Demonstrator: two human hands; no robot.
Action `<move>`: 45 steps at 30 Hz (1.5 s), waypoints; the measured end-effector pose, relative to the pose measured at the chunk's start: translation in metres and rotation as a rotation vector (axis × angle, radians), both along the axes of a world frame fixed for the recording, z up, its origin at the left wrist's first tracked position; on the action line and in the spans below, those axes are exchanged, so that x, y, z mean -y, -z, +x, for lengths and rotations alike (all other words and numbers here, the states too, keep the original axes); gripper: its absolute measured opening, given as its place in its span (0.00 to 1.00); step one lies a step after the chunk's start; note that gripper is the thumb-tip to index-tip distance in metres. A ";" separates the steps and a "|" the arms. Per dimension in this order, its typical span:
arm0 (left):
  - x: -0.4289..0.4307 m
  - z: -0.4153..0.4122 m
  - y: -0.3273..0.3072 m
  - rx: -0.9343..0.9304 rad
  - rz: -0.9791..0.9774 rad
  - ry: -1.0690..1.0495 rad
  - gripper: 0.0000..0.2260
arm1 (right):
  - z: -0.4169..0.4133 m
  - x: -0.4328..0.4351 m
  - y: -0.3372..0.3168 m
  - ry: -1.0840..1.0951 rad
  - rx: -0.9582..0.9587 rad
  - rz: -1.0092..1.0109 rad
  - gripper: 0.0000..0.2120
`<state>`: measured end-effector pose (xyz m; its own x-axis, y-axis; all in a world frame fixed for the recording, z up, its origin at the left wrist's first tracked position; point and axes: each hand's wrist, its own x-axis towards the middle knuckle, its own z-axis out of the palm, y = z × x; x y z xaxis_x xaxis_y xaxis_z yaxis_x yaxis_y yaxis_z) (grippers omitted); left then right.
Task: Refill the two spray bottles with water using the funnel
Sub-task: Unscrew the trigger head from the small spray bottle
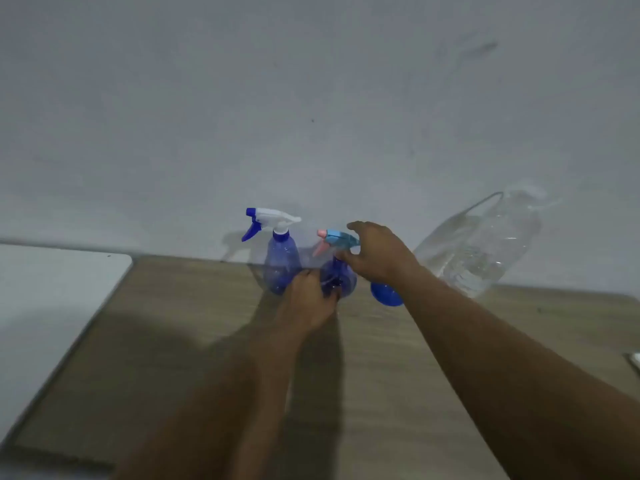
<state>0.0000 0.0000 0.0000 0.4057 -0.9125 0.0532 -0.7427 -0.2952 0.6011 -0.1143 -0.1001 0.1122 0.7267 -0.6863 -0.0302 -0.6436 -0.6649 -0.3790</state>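
Under our right hand [377,252] | spray bottle with teal head [337,261], upright on bench [173,341]; fingers spread over trigger head, grip unclear | left hand [311,299] wraps its body | step: we judge uncapping | next: unscrew head | blue funnel [386,296] just right of wrist; water jug [485,244] beyond; second spray bottle [278,261] left

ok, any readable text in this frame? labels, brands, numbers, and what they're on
None readable.
Spray bottle with the white and blue head: no label shows.
Spray bottle with the light blue and pink head: partly covered by both hands, no print visible.
Large clear water bottle: no label visible, frame blurred.
Blue funnel: plain.
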 end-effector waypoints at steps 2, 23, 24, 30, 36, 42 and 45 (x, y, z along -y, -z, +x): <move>0.010 0.006 0.014 -0.043 0.014 -0.044 0.07 | 0.006 0.004 0.007 0.005 0.022 0.017 0.26; -0.017 -0.057 0.010 -0.163 -0.054 -0.057 0.16 | -0.052 -0.022 0.024 0.111 0.185 0.209 0.08; -0.025 -0.064 0.008 -0.169 -0.054 -0.055 0.16 | -0.060 -0.028 0.023 0.113 0.189 0.213 0.08; -0.071 -0.110 0.009 -0.161 -0.064 -0.073 0.19 | -0.110 -0.066 0.029 0.089 0.212 0.231 0.09; -0.095 -0.137 0.014 -0.161 -0.058 -0.066 0.17 | -0.138 -0.093 0.046 0.120 0.302 0.310 0.09; -0.103 -0.152 0.010 -0.214 -0.108 -0.079 0.17 | -0.143 -0.119 0.073 0.350 0.551 0.389 0.13; -0.104 -0.155 0.014 -0.222 -0.062 -0.076 0.18 | -0.140 -0.131 0.085 0.485 0.724 0.483 0.19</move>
<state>-0.1545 0.1044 -0.0144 0.4808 -0.8768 0.0096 -0.5671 -0.3026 0.7660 -0.2547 0.0312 0.0272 0.3248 -0.9447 -0.0451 -0.3118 -0.0620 -0.9481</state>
